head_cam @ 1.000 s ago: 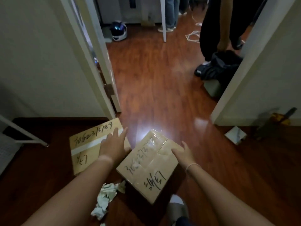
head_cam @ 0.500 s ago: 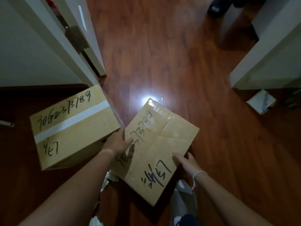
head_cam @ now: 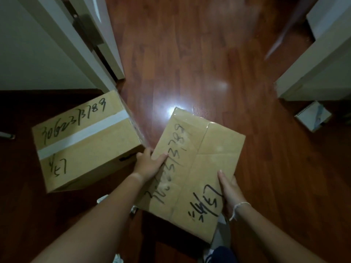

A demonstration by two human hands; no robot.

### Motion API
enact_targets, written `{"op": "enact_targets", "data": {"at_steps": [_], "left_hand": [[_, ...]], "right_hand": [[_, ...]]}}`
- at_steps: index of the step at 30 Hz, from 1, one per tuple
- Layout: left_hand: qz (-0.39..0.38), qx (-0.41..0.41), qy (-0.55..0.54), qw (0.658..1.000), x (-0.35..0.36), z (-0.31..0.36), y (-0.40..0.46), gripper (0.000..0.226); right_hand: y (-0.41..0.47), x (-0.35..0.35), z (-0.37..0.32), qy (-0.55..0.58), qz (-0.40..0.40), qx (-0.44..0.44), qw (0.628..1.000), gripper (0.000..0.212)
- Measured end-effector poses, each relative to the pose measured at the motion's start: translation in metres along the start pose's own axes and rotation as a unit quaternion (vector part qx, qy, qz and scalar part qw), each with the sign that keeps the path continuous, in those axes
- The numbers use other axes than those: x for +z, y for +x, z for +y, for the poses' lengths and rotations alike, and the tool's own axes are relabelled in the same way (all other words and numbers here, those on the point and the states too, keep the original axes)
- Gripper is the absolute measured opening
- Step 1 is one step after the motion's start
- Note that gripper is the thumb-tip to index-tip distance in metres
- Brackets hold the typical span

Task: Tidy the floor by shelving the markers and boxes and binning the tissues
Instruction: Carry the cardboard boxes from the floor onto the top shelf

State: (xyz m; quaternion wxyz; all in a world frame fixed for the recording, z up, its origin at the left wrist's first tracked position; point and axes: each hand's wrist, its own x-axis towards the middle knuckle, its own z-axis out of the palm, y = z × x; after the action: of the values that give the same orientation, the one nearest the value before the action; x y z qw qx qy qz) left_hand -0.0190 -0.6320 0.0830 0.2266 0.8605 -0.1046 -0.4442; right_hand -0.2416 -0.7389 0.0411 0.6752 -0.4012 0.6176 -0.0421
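A taped cardboard box (head_cam: 199, 158) with black handwriting lies tilted on the wooden floor in front of me. My left hand (head_cam: 148, 164) grips its left edge, thumb on top. My right hand (head_cam: 230, 188) holds its right edge near the front corner. A second, larger cardboard box (head_cam: 83, 137) with a white tape strip sits on the floor to the left, apart from my hands. Bits of crumpled white tissue (head_cam: 103, 199) peek out beside my left forearm; most of it is hidden.
A white door frame and open door (head_cam: 91, 40) stand at the upper left, a white wall corner (head_cam: 311, 73) at the right. A small spiral notepad (head_cam: 313, 115) lies on the floor at the right. My shoe (head_cam: 218, 251) shows below the box.
The view has dropped closer to the floor. Both hands have closed on the sides of the nearer box, and its near end has come toward me.
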Motion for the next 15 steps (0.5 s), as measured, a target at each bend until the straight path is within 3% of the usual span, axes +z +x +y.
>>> {"op": "enact_targets", "data": {"at_steps": [5, 10, 15], "left_hand": [[0.004, 0.087, -0.051, 0.995, -0.032, 0.07, -0.038, 0.048], [0.049, 0.171, -0.052, 0.983, -0.106, 0.139, -0.117, 0.056], [0.128, 0.246, -0.09, 0.956, -0.199, 0.163, -0.225, 0.058]], "right_hand": [[-0.05, -0.015, -0.071, 0.006, 0.043, -0.086, 0.995, 0.091], [-0.119, -0.021, -0.177, 0.026, 0.027, -0.19, 0.981, 0.067], [-0.227, 0.004, -0.258, 0.051, -0.016, -0.27, 0.961, 0.085]]}}
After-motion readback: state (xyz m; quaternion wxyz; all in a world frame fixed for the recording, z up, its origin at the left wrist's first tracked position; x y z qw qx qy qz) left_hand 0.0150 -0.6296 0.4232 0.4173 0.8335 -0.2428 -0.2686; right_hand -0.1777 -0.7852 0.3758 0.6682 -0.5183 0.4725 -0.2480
